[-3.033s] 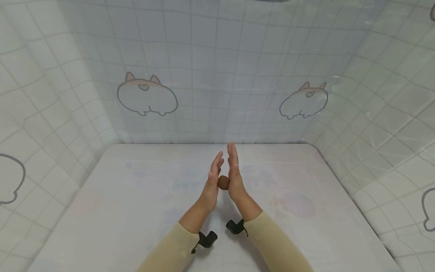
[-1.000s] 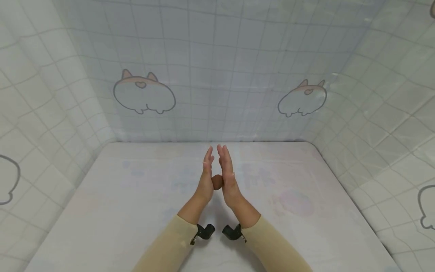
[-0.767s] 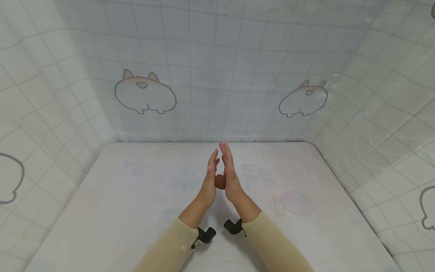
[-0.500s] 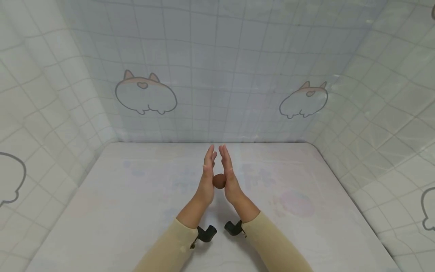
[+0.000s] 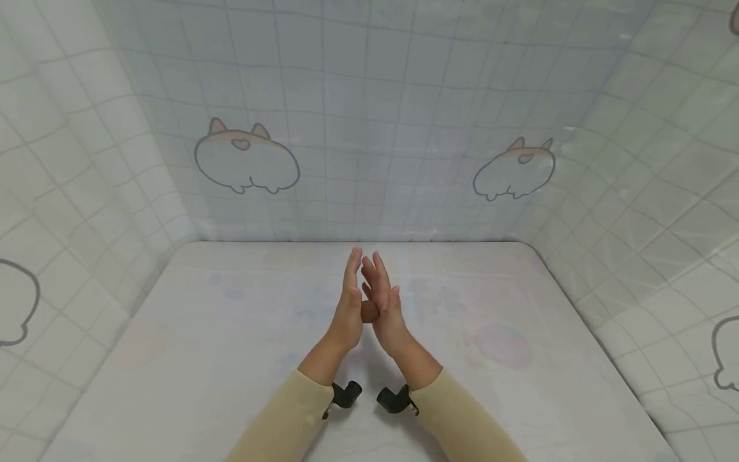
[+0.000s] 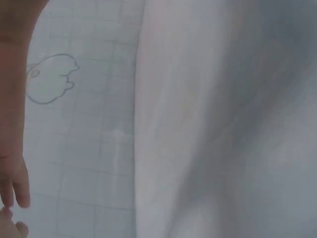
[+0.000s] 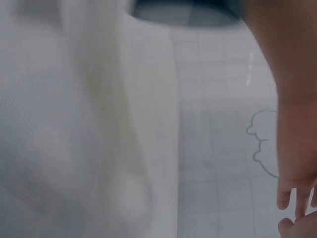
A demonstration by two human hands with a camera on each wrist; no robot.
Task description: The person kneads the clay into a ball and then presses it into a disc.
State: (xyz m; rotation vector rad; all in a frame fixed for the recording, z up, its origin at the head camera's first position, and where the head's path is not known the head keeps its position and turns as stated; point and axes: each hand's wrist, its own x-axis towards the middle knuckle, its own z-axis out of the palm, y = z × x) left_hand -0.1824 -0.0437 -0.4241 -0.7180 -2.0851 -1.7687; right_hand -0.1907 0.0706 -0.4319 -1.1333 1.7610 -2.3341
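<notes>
A small brown ball (image 5: pixel 368 312), smooth and matte, is caught between the two palms above the table. The left hand (image 5: pixel 348 314) presses it from the left, fingers straight and pointing away. From the right, the right hand (image 5: pixel 389 321) touches it, its fingers extended and slightly spread, partly covering the ball. Fingertips of both hands lean close together at the top. In the left wrist view the left hand (image 6: pixel 11 124) shows along the left edge; in the right wrist view the right hand (image 7: pixel 297 144) is along the right edge. Neither wrist view shows the ball.
A pale, faintly printed cloth covers the table (image 5: pixel 202 359). Grid-patterned curtains with cartoon animal drawings (image 5: pixel 247 160) surround it at the back and sides. Black wrist cameras (image 5: pixel 346 394) sit below each wrist, close to one another.
The hands shift back and forth against each other with the ball between them. Now the right hand is turned, its fingers more spread, and the ball is lower and partly covered.
</notes>
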